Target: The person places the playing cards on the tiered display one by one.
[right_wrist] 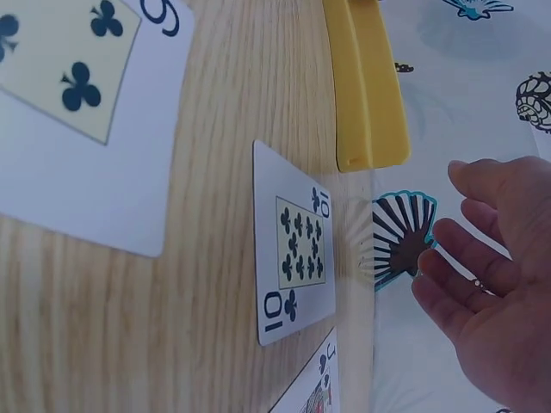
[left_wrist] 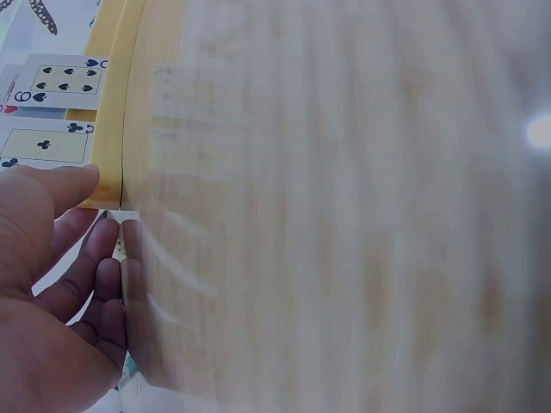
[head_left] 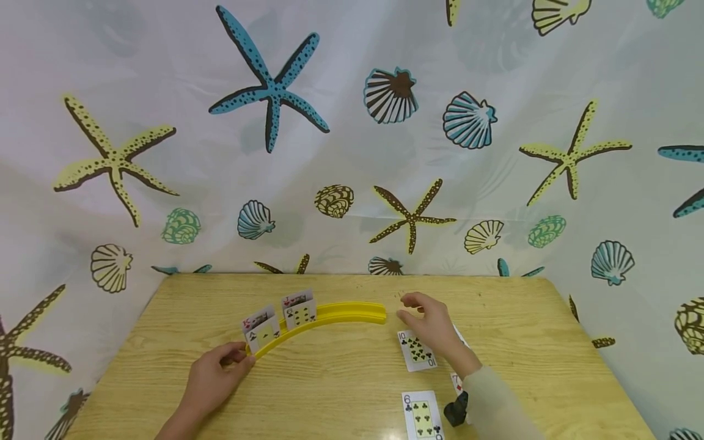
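Observation:
A curved yellow card holder (head_left: 343,313) stands on the table. My left hand (head_left: 217,379) pinches its left end, the thumb (left_wrist: 73,182) on the front side near the cards. Slotted beside that hand are a king (head_left: 260,318) and an ace of clubs (head_left: 264,336); further along stand a jack (head_left: 297,299) and a six of spades (head_left: 300,315). My right hand (head_left: 429,319) is raised off the holder's right end, fingers loosely bent, holding nothing. Below it lies a ten of clubs (head_left: 418,352), face up.
Nearer the front lies a six of clubs (head_left: 422,417). A seven of diamonds (head_left: 457,384) is partly hidden by the right sleeve, next to a small black object (head_left: 456,409). Another face card (right_wrist: 318,383) lies by the ten. Behind the wooden table (head_left: 324,385) hangs a patterned curtain (head_left: 341,153).

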A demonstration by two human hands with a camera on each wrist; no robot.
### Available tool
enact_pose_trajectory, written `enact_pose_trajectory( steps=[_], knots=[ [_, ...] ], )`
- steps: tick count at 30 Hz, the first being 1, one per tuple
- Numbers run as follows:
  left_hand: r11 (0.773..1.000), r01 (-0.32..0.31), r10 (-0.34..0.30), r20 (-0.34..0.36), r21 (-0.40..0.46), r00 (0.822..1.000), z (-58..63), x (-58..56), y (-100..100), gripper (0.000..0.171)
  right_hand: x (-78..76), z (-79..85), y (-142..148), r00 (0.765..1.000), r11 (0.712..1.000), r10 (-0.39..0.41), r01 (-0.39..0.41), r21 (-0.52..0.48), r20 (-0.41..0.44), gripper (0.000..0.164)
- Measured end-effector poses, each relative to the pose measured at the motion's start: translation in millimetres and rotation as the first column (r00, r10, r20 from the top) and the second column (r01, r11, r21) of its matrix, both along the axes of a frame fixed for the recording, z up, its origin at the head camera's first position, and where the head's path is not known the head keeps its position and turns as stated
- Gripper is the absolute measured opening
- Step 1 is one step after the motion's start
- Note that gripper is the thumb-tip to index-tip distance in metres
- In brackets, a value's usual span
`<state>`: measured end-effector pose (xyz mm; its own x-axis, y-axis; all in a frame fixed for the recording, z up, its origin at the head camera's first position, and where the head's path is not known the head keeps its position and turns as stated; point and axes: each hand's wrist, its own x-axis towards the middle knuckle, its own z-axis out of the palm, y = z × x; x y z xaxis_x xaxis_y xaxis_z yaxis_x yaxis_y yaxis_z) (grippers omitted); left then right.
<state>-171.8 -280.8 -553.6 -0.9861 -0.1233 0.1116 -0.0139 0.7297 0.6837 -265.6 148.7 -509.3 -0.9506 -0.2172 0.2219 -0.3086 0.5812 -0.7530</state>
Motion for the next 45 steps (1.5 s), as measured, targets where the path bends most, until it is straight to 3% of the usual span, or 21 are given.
enact_pose_trajectory(
  steps=[8, 17, 23, 34, 45],
  knots=[
    [1.000, 0.000, 0.000, -0.018, -0.009, 1.000, -0.9, -1.5, 0.3, 0.040, 4.6, -3.1, 14.9, 0.999, 0.997, -0.022, 0.019, 0.073, 0.041, 0.036],
    [1.000, -0.002, 0.002, -0.017, -0.013, 1.000, -1.8, -1.3, -0.5, 0.040, 11.3, -8.0, 38.7, 0.998, 0.984, 0.002, -0.013, 0.176, 0.062, 0.040],
    [1.000, 0.000, -0.001, -0.025, -0.015, 1.000, -1.3, -1.7, -0.3, 0.040, 16.6, -11.9, 52.7, 0.997, 0.962, 0.021, -0.041, 0.270, 0.077, 0.054],
    [1.000, -0.003, 0.003, -0.016, -0.015, 1.000, -3.4, -0.9, -1.4, 0.040, 17.1, -14.7, 66.1, 0.986, 0.940, 0.043, -0.094, 0.328, 0.158, 0.085],
    [1.000, 0.000, 0.000, -0.019, -0.012, 1.000, -3.3, -0.9, -1.5, 0.041, 14.1, -24.5, 66.3, 0.982, 0.909, 0.033, -0.106, 0.402, 0.184, 0.091]
  ],
)
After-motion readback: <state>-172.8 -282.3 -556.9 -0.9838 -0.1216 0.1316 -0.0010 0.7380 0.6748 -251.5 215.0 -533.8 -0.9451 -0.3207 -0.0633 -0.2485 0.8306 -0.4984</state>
